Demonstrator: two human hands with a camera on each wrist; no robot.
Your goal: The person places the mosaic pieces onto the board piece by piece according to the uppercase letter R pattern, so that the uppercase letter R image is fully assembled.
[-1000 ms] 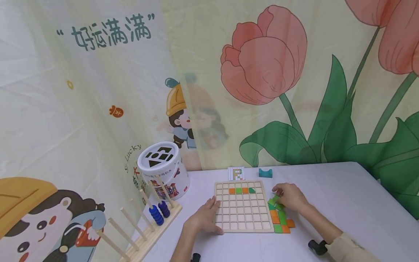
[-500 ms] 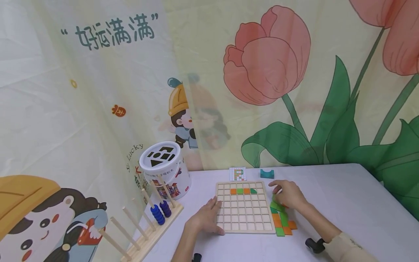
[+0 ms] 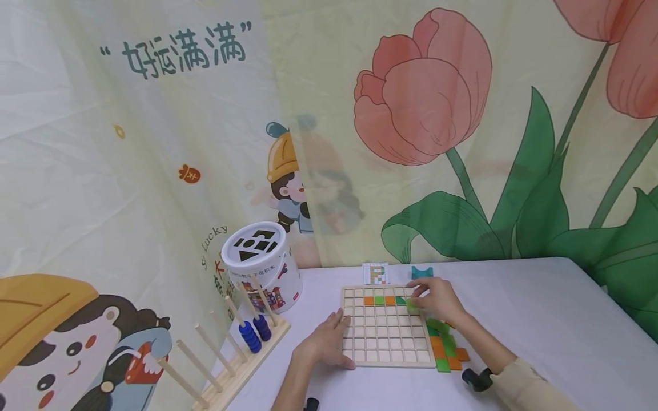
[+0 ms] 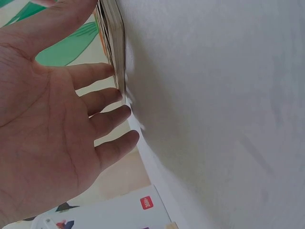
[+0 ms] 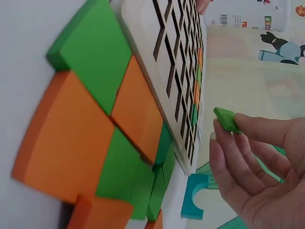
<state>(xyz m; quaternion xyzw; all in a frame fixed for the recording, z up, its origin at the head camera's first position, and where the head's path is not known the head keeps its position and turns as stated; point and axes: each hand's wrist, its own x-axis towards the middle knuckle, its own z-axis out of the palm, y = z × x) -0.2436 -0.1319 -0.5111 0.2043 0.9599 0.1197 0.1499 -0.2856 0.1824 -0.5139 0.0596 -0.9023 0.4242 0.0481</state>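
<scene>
A wooden grid board (image 3: 380, 337) lies on the white table, with a short row of orange and green tiles (image 3: 384, 300) in its upper part. My right hand (image 3: 439, 298) is over the board's upper right corner, at the right end of that row. In the right wrist view its thumb and fingers pinch a light green square tile (image 5: 227, 119). My left hand (image 3: 324, 341) rests at the board's left edge with fingers spread; the left wrist view shows the fingertips (image 4: 125, 111) against the board's side.
Loose orange and green tiles (image 3: 446, 348) lie along the board's right side, some overlapping. Behind the board are a small pattern card (image 3: 376, 273) and a teal arch block (image 3: 422, 272). To the left stand a wooden peg rack (image 3: 233, 368) with blue beads and a white bucket (image 3: 262, 268).
My right hand has lifted a light green tile from the loose pile and moved left with it over the board's upper right. My left hand has stayed at the board's edge.
</scene>
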